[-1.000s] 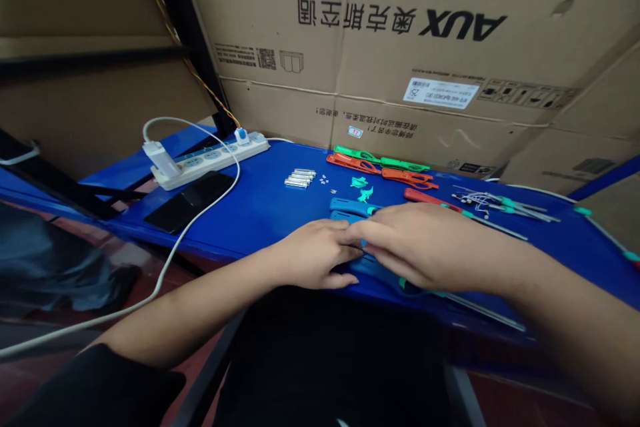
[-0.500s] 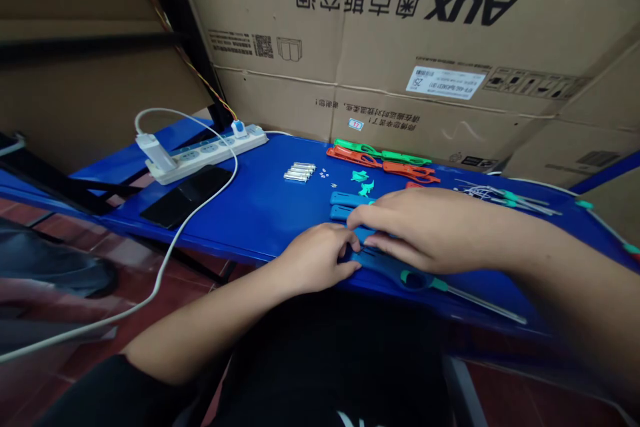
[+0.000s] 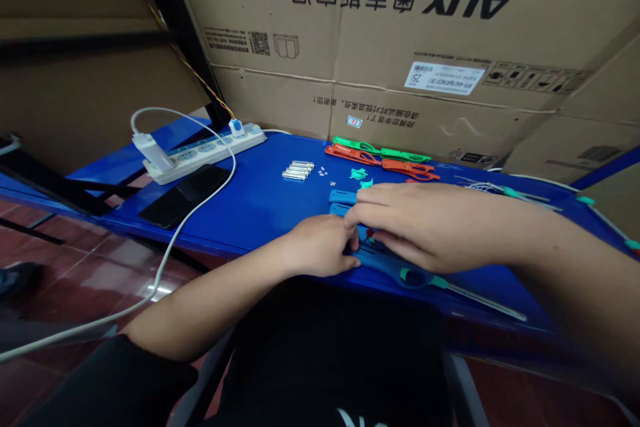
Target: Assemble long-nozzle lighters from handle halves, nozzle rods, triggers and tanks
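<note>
A blue long-necked lighter point(image 3: 387, 261) lies near the front edge of the blue table, its metal tube pointing right. My left hand point(image 3: 323, 245) is closed on the handle's left end, thumb in front and fingers curled behind. Right above the same handle, my right hand point(image 3: 425, 223) is bent over with its fingertips drawn together. A small red bit point(image 3: 370, 233) shows at those fingertips; its kind is hidden. Flat blue handle shells point(image 3: 342, 197) stick out from behind my right hand. Small teal trigger pieces point(image 3: 359, 174) lie just beyond.
Several clear fuel cartridges point(image 3: 299, 170) lie in a row beside tiny white bits. Green shells point(image 3: 356, 145) and orange shells point(image 3: 411, 169) line the back, before a large carton point(image 3: 280, 97). Metal tubes with wires lie right. A power strip point(image 3: 200, 153), phone point(image 3: 185, 197) and white cable stand left.
My right fingers have shifted slightly over the lighter handle, and a red bit now shows at them. My left hand stays at the handle. A foot at the far left has moved away leftward.
</note>
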The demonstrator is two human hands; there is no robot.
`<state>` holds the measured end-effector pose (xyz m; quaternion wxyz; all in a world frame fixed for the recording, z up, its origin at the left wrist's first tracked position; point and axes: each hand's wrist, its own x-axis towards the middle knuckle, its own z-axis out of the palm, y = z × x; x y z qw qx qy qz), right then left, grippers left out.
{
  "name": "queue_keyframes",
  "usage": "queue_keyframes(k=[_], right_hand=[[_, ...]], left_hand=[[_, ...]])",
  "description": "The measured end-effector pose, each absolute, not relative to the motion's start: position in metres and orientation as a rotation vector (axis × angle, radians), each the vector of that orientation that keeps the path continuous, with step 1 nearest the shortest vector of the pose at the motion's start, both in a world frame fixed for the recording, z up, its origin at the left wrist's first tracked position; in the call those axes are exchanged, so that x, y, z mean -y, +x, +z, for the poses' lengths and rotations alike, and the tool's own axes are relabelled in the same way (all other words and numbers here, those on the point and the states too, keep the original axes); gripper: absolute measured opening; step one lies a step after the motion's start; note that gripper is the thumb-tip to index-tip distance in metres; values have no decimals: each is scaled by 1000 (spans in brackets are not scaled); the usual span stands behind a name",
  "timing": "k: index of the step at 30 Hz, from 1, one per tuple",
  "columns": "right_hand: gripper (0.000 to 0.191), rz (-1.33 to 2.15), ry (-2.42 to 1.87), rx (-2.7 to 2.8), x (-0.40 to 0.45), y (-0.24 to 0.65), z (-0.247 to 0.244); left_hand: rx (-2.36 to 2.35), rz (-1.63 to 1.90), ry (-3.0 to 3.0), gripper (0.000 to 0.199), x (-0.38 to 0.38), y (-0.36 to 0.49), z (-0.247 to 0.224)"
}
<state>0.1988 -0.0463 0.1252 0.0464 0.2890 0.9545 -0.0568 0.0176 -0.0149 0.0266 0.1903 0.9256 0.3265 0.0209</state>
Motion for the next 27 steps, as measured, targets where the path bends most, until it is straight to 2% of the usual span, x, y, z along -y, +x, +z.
queue_keyframes(k=[5,7,11,18,21,27], right_hand=[[17,-3,1048,-2800,49,197,122],[15,-40,966,-2844,50,197,120],[33,-177,837,-2925,49,201,120],[27,-303,715,-2958,46,204,119],[26,-321,712,-2976,45,204,116],[31,-350,785,-2961,48,214,124]], left_hand=[[-879,15,2649,22,12,20,24],[-890,22,2651,21,12,21,24],[-899,57,2650,20,13,21,25],[-866,130,2724,16,14,20,25],[-855,168,2724,19,15,20,25],[-817,149,2686,12,13,21,27]])
